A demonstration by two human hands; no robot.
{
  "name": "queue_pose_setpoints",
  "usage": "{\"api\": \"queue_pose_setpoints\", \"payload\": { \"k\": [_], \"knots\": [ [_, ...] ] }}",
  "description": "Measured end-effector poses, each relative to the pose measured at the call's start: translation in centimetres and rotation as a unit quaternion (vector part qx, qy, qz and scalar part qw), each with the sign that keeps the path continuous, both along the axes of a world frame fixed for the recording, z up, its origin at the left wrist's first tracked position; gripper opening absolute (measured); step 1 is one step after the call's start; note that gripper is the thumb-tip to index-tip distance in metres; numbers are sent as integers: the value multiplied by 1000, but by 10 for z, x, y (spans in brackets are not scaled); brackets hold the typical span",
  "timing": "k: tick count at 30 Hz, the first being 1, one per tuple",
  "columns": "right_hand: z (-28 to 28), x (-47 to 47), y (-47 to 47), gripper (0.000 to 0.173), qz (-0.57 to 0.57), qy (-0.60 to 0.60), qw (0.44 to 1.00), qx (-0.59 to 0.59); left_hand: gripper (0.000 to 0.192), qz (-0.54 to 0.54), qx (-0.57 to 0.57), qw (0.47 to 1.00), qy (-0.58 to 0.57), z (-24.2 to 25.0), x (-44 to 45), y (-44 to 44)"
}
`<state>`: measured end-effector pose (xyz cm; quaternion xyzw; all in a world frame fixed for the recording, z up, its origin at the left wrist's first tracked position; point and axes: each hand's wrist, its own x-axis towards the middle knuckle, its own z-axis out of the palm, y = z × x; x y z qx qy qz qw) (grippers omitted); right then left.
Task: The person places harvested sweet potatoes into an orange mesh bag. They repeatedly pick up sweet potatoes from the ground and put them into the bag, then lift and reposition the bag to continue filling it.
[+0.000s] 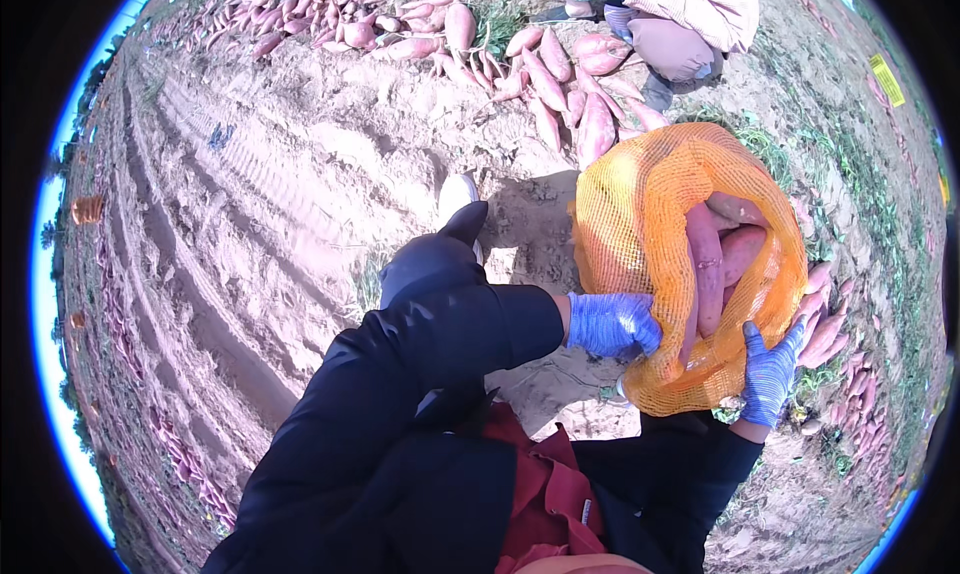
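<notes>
An orange mesh bag (615, 214) stands on the soil before me, its mouth tilted toward me and its rim folded outward. Several large sweet potatoes (709, 266) show inside. My left hand (611, 325), in a blue-and-white knit glove, grips the near left part of the rim with its fingers curled into the mesh. On the opposite side, my right hand (771, 375), gloved alike, rests against the bag with thumb and fingers spread. Whether it pinches the mesh is unclear. The bag's base is hidden.
Loose sweet potatoes (551, 82) lie beyond the bag, joining a long heap (300, 11) at the upper left. More sweet potatoes (825, 326) lie right of the bag. A person (686, 26) in gloves crouches at the top. Furrowed soil (225, 221) spreads leftward.
</notes>
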<state>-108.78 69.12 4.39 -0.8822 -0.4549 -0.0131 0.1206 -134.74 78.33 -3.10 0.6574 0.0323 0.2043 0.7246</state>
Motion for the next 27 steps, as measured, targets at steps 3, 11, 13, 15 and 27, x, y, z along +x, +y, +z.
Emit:
{"api": "queue_pose_setpoints", "payload": {
  "k": [3, 11, 13, 15, 27],
  "knots": [
    [1, -7, 1, 83, 17, 324, 943, -70, 8, -57, -226, 967, 100, 22, -1, 4],
    [-42, 7, 5, 52, 9, 461, 884, 73, 9, -36, -60, 995, 72, -12, 4, 0],
    [-37, -2, 5, 54, -7, 479, 873, 87, 8, -35, -8, 999, 20, -7, 7, -2],
    [-41, -4, 11, 56, -5, 505, 859, 88, 9, -39, -48, 998, 16, 0, 4, -3],
    [-45, -5, 13, 58, 9, 521, 847, 107, 20, -41, -260, 953, 148, 12, 5, -4]
  ]
}}
